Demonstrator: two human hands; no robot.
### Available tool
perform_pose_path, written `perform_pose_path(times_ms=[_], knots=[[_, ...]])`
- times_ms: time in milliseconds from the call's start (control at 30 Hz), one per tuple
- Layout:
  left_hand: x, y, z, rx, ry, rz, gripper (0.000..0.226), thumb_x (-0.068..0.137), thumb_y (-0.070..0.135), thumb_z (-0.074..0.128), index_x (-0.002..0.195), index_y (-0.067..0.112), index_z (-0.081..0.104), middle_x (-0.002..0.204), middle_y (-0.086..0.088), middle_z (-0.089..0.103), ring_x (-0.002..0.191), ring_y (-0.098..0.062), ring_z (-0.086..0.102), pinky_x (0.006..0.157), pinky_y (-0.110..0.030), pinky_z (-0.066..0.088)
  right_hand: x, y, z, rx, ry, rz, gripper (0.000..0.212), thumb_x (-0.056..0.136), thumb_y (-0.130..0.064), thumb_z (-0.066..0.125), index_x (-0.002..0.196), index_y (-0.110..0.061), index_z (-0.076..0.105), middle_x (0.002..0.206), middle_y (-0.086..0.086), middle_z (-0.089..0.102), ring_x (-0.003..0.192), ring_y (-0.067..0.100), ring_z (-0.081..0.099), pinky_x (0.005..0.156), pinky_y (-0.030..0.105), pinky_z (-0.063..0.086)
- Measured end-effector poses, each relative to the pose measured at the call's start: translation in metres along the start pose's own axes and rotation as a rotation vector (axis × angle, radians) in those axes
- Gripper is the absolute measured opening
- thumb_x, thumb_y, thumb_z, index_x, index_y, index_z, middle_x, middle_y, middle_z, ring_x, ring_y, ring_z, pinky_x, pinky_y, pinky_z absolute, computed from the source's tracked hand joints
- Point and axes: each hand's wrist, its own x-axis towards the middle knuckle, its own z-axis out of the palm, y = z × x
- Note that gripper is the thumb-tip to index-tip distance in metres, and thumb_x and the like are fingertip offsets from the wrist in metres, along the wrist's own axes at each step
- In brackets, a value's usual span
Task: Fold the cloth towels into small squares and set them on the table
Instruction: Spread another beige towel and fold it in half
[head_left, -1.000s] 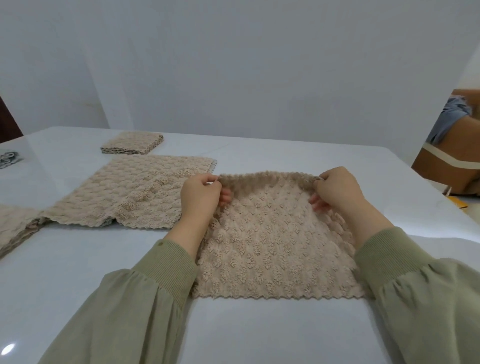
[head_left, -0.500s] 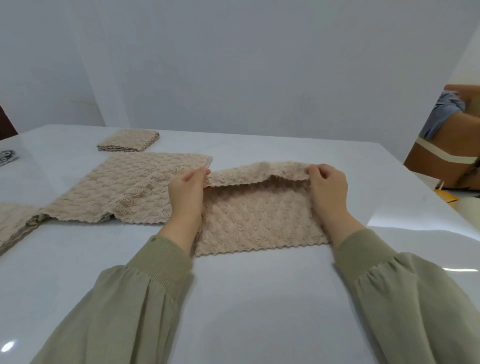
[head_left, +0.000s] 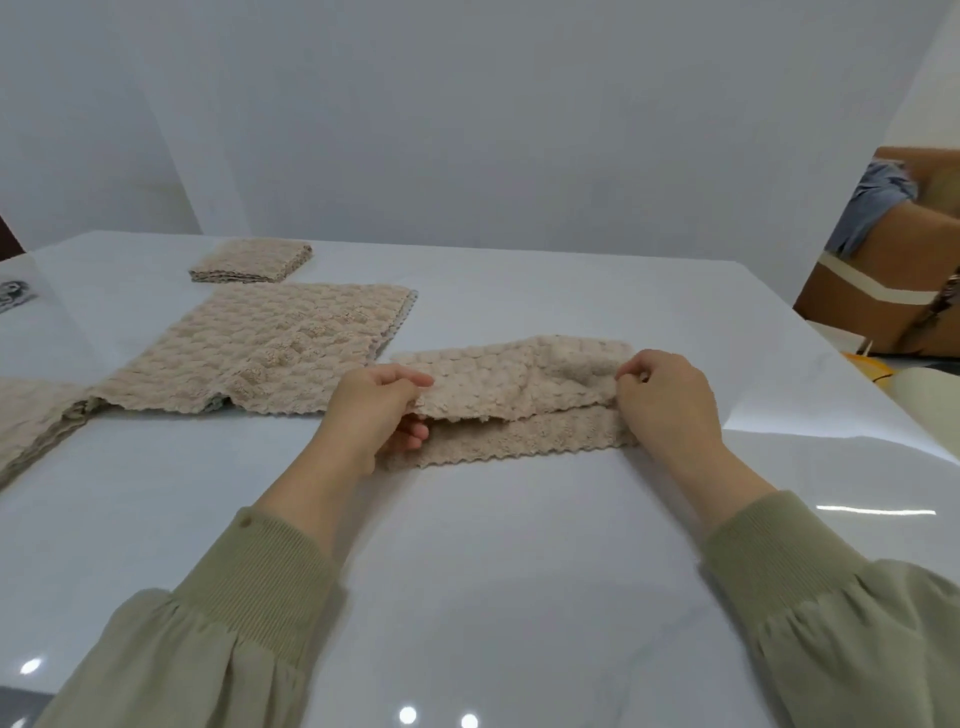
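A beige textured towel (head_left: 511, 387) lies in the middle of the white table (head_left: 493, 597), its far half turned over toward me so only a strip of the lower layer shows at the front. My left hand (head_left: 374, 410) pinches the left corner of the folded-over layer. My right hand (head_left: 667, 402) pinches its right corner. Both corners are held slightly above the lower layer.
An unfolded beige towel (head_left: 260, 348) lies flat to the left. A small folded square towel (head_left: 252, 260) sits behind it. More beige cloth (head_left: 31, 415) hangs at the left edge. A brown chair with a blue cloth (head_left: 883, 270) stands beyond the table's right side.
Both hands have drawn the towel's far edge toward me, over the near half. The towel went from flat to folded roughly in half.
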Motion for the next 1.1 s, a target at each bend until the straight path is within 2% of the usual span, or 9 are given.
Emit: perform_pose_path(times_ms=[167, 267, 367, 467, 600, 700, 767, 933, 1100], knots=[[0.002, -0.005, 0.004, 0.273, -0.007, 0.085, 0.024, 0.089, 0.008, 0.049, 0.098, 0.020, 0.069, 0.085, -0.002, 0.069, 0.056, -0.018, 0.064, 0.059, -0.031, 0.057, 0.001, 0.001, 0.002, -0.129, -0.120, -0.016, 0.018, 0.086, -0.012, 0.047, 0.093, -0.016, 0.062, 0.088, -0.001, 0.058, 0.085, 0.021, 0.053, 0.072, 0.030, 0.043], [0.011, -0.004, 0.009, 0.430, 0.013, 0.178, 0.034, 0.089, 0.016, 0.052, 0.120, 0.026, 0.061, 0.111, -0.002, 0.067, 0.072, -0.020, 0.062, 0.076, -0.032, 0.053, 0.009, 0.002, 0.005, -0.037, -0.097, -0.028, 0.021, 0.088, -0.010, 0.047, 0.103, -0.013, 0.061, 0.080, -0.004, 0.059, 0.081, 0.016, 0.050, 0.072, 0.028, 0.039], [0.021, -0.001, 0.012, 0.431, -0.002, 0.231, 0.045, 0.093, 0.021, 0.050, 0.138, 0.025, 0.047, 0.136, 0.003, 0.051, 0.105, -0.006, 0.051, 0.092, -0.025, 0.037, 0.018, 0.005, 0.010, 0.028, -0.074, -0.053, 0.031, 0.088, -0.009, 0.047, 0.117, -0.011, 0.059, 0.105, 0.005, 0.063, 0.096, 0.020, 0.053, 0.079, 0.023, 0.035], [0.028, 0.001, 0.015, 0.379, -0.023, 0.260, 0.042, 0.098, 0.030, 0.044, 0.140, 0.023, 0.044, 0.144, 0.005, 0.044, 0.124, -0.017, 0.049, 0.109, -0.034, 0.033, 0.024, 0.008, 0.015, 0.043, -0.141, -0.127, 0.037, 0.088, -0.005, 0.047, 0.123, -0.009, 0.055, 0.113, 0.006, 0.059, 0.099, 0.017, 0.051, 0.074, 0.014, 0.028], [0.031, 0.002, 0.017, 0.263, 0.069, 0.268, 0.030, 0.097, 0.023, 0.046, 0.124, 0.024, 0.060, 0.113, 0.008, 0.063, 0.081, -0.021, 0.066, 0.077, -0.028, 0.054, 0.025, 0.010, 0.018, 0.095, -0.094, -0.192, 0.031, 0.090, -0.008, 0.048, 0.120, -0.009, 0.057, 0.102, -0.003, 0.053, 0.095, 0.013, 0.051, 0.072, 0.011, 0.029], [0.032, 0.004, 0.015, 0.156, 0.158, 0.275, 0.023, 0.094, 0.014, 0.051, 0.103, 0.026, 0.069, 0.080, 0.010, 0.063, 0.051, -0.008, 0.058, 0.052, -0.018, 0.051, 0.022, 0.010, 0.014, 0.125, 0.161, -0.171, 0.016, 0.091, -0.018, 0.049, 0.089, -0.011, 0.063, 0.085, -0.001, 0.061, 0.079, 0.017, 0.053, 0.068, 0.023, 0.034], [0.033, 0.005, 0.012, 0.132, 0.174, 0.253, 0.024, 0.091, 0.010, 0.052, 0.089, 0.027, 0.070, 0.077, 0.008, 0.062, 0.050, -0.008, 0.056, 0.056, -0.022, 0.050, 0.021, 0.010, 0.011, 0.121, 0.291, -0.174, 0.019, 0.089, -0.017, 0.049, 0.078, -0.006, 0.060, 0.074, 0.006, 0.061, 0.072, 0.022, 0.053, 0.063, 0.029, 0.036], [0.034, 0.008, 0.005, 0.179, 0.126, 0.185, 0.024, 0.089, 0.005, 0.053, 0.083, 0.019, 0.071, 0.066, -0.003, 0.060, 0.049, -0.015, 0.052, 0.055, -0.029, 0.048, 0.020, 0.008, 0.006, 0.162, 0.369, -0.143, 0.020, 0.087, -0.007, 0.043, 0.098, -0.009, 0.060, 0.073, 0.000, 0.057, 0.070, 0.020, 0.051, 0.065, 0.026, 0.033], [0.038, 0.003, -0.005, 0.585, 0.048, 0.231, 0.014, 0.082, 0.014, 0.064, 0.083, 0.028, 0.069, 0.085, 0.002, 0.066, 0.078, -0.019, 0.060, 0.077, -0.030, 0.049, 0.023, 0.013, 0.009, -0.191, 0.182, -0.091, 0.024, 0.085, -0.009, 0.045, 0.102, -0.009, 0.061, 0.106, 0.010, 0.053, 0.097, 0.029, 0.048, 0.084, 0.038, 0.037]])
